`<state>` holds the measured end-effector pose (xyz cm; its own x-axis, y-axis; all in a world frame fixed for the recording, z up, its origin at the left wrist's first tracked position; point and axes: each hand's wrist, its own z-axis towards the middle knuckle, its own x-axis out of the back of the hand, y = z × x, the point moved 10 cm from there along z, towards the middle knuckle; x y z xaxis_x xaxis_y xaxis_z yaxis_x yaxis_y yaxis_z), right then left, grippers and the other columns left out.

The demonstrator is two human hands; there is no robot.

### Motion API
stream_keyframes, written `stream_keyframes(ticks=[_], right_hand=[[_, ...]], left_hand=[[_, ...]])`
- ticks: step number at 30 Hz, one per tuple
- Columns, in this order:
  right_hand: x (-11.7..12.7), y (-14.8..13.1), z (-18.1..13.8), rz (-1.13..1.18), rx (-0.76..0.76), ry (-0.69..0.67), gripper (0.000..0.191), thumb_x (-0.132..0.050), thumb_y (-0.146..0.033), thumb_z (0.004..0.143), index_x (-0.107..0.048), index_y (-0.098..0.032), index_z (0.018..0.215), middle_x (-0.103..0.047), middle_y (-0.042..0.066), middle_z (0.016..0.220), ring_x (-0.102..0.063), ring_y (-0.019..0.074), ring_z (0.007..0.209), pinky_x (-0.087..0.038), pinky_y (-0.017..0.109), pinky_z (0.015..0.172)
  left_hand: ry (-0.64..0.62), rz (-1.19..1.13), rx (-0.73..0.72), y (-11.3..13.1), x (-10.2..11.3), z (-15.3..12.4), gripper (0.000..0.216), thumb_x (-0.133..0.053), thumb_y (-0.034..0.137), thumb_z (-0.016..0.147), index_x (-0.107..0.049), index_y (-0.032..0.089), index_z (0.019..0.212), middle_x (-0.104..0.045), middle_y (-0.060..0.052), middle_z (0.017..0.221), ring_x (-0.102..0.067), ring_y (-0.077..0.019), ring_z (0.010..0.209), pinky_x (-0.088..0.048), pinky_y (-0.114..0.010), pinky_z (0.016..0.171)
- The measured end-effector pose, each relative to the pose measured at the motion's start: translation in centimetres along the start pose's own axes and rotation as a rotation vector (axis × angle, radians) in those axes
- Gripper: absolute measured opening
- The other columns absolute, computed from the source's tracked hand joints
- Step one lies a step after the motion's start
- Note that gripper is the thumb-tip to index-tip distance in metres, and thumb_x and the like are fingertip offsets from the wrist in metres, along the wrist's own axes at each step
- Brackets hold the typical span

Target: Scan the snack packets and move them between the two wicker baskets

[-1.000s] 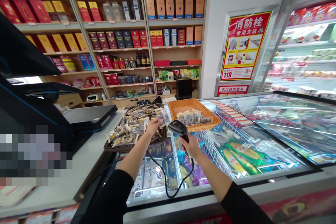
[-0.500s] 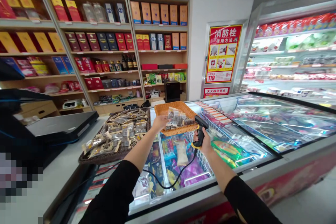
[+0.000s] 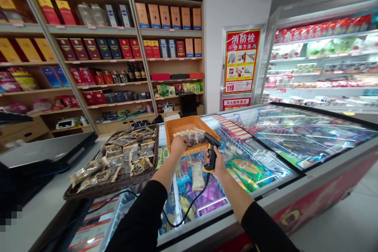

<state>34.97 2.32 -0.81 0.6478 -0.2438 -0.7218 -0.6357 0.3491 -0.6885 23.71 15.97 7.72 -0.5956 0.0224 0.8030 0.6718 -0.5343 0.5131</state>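
Observation:
My left hand (image 3: 178,146) is at the near left of an orange wicker basket (image 3: 169,126), fingers closed on small clear snack packets (image 3: 195,135) with pale ends, low over the basket. Its fingertips are partly hidden. In my right hand (image 3: 217,164) is a black and yellow barcode scanner (image 3: 210,156), gripped by its handle, its head tilted over the basket's near right edge. A black cable (image 3: 191,207) loops down from it. To the left, a dark brown wicker basket (image 3: 118,185) is heaped with more packets.
The baskets stand on a glass-topped chest freezer (image 3: 280,177) holding bagged goods. A flat black-edged device (image 3: 50,151) is on the counter at left. Behind are shelves of boxes (image 3: 109,61), a red poster (image 3: 242,61) and a lit refrigerated display (image 3: 321,67).
My left hand has lowered the packets, which stood upright near the scanner, down into the orange basket. The right hand still holds the scanner. The view has turned slightly right.

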Motion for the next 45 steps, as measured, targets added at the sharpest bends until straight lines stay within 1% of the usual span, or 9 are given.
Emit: stream_keyframes(ticks=[4,8,14,17,20,30,36,40,45], right_hand=[[-0.3,-0.2,-0.5,-0.031,-0.029,0.002,0.044,-0.057,-0.063,0.068,-0.045,-0.021,0.068,-0.046,-0.004,0.054,-0.036,0.0074,0.037,-0.028,0.021,0.035],[-0.7,-0.2,-1.1,-0.069,-0.022,-0.019,0.044,-0.056,-0.063,0.069,-0.045,-0.021,0.066,-0.046,-0.005,0.054,-0.037,0.0073,0.037,-0.029,0.020,0.034],[-4.4,2.6,-1.5,-0.117,-0.096,-0.142,0.039,-0.063,-0.055,0.069,-0.049,-0.019,0.067,-0.051,-0.004,0.055,-0.041,0.0068,0.036,-0.030,0.020,0.034],[-7.5,4.4,-1.6,-0.191,-0.108,-0.231,0.039,-0.064,-0.055,0.068,-0.049,-0.019,0.068,-0.053,-0.004,0.053,-0.041,0.0081,0.034,-0.031,0.022,0.033],[-9.7,6.4,-1.9,-0.231,-0.118,-0.268,0.039,-0.064,-0.054,0.067,-0.048,-0.019,0.067,-0.052,-0.004,0.050,-0.042,0.0088,0.033,-0.031,0.022,0.033],[-8.8,8.8,-2.3,-0.138,-0.157,-0.248,0.038,-0.061,-0.054,0.072,-0.055,-0.019,0.086,-0.051,-0.005,0.054,-0.042,0.0083,0.036,-0.032,0.020,0.034],[-8.1,9.3,-2.0,-0.139,-0.160,-0.242,0.036,-0.061,-0.053,0.073,-0.054,-0.019,0.082,-0.051,-0.004,0.054,-0.042,0.0081,0.036,-0.032,0.020,0.034],[-8.6,8.7,-2.2,-0.147,-0.127,-0.256,0.034,-0.060,-0.052,0.075,-0.053,-0.019,0.080,-0.051,-0.004,0.053,-0.042,0.0082,0.036,-0.032,0.021,0.034],[-9.5,7.3,-2.7,-0.236,-0.041,-0.299,0.033,-0.060,-0.051,0.075,-0.050,-0.019,0.074,-0.051,-0.004,0.052,-0.043,0.0083,0.034,-0.032,0.021,0.033]], left_hand=[[-0.068,-0.005,-0.026,1.0,0.5,-0.5,0.016,-0.075,0.036,0.055,-0.069,0.021,0.059,-0.066,-0.006,0.070,-0.060,-0.0214,0.074,-0.040,-0.026,0.065],[0.001,-0.013,-0.062,-0.5,5.5,-0.9,0.025,-0.065,0.043,0.067,-0.073,0.021,0.075,-0.069,-0.007,0.077,-0.061,-0.0225,0.077,-0.042,-0.027,0.069],[0.063,0.273,0.096,-10.4,15.2,-2.0,0.024,-0.055,0.035,0.074,-0.072,0.022,0.085,-0.070,-0.008,0.089,-0.063,-0.0257,0.084,-0.044,-0.029,0.072],[0.026,0.438,0.287,-16.2,17.0,-3.7,0.030,-0.060,0.036,0.070,-0.068,0.016,0.091,-0.068,-0.016,0.098,-0.061,-0.0309,0.092,-0.045,-0.033,0.075],[0.052,0.552,0.405,-19.2,17.3,-5.8,0.047,-0.062,0.045,0.068,-0.062,0.009,0.099,-0.064,-0.025,0.103,-0.059,-0.0358,0.098,-0.045,-0.038,0.078],[0.185,0.274,0.409,-20.2,17.1,-7.6,0.066,-0.065,0.048,0.064,-0.051,0.019,0.121,-0.065,-0.014,0.107,-0.058,-0.0301,0.103,-0.042,-0.032,0.078],[0.308,0.075,0.370,-19.8,18.3,-7.8,0.038,-0.056,0.048,0.074,-0.068,0.022,0.098,-0.069,-0.007,0.093,-0.062,-0.0265,0.089,-0.044,-0.031,0.071],[0.525,-0.114,0.149,-16.0,20.1,-7.3,0.023,-0.059,0.038,0.074,-0.070,0.022,0.088,-0.069,-0.005,0.093,-0.061,-0.0228,0.094,-0.044,-0.029,0.081],[0.420,-0.737,0.150,-13.1,15.2,-5.3,0.026,-0.062,0.040,0.070,-0.061,0.017,0.082,-0.065,-0.002,0.069,-0.062,-0.0162,0.064,-0.049,-0.028,0.062]])
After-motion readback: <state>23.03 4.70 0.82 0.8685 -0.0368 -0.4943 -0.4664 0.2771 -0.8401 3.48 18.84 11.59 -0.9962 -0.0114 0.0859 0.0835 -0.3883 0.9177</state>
